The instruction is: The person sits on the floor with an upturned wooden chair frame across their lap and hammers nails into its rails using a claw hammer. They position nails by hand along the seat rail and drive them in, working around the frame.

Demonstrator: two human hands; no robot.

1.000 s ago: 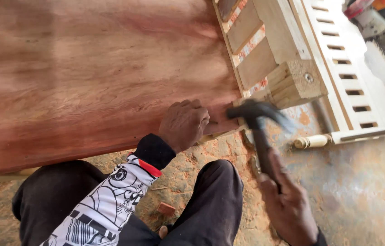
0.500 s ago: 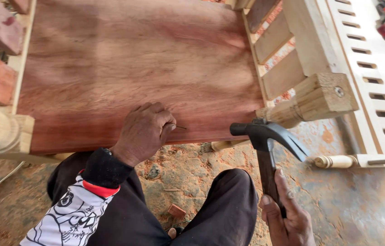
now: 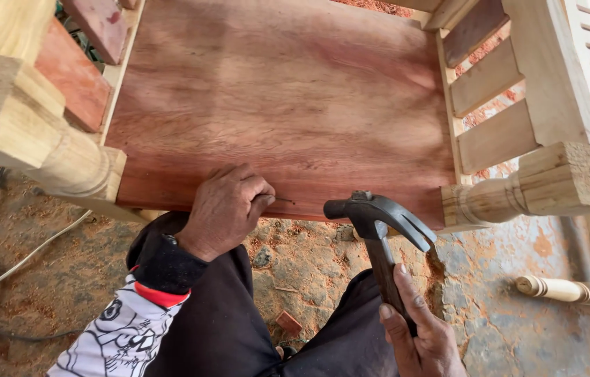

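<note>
My left hand (image 3: pixel 228 208) rests on the lower edge of a reddish wooden panel (image 3: pixel 288 98) and pinches a thin nail (image 3: pixel 282 201) against the wood. In my right hand (image 3: pixel 417 331) I grip the handle of a dark claw hammer (image 3: pixel 377 220); its head hangs just below the panel's edge, a short way right of the nail. The panel is set in a pale wooden furniture frame lying on its side, with turned legs at the left (image 3: pixel 43 150) and right (image 3: pixel 532 188).
Slatted frame sides (image 3: pixel 490 84) run up the right. A loose turned spindle (image 3: pixel 553 287) lies on the stony ground at the right. Cables (image 3: pixel 2 269) trail over the ground at the left. My knees in dark trousers (image 3: pixel 239 328) fill the bottom.
The view has shifted so more of the frame's left side shows. My left hand has moved left along the panel edge and holds a nail there. The hammer stays raised beside it.
</note>
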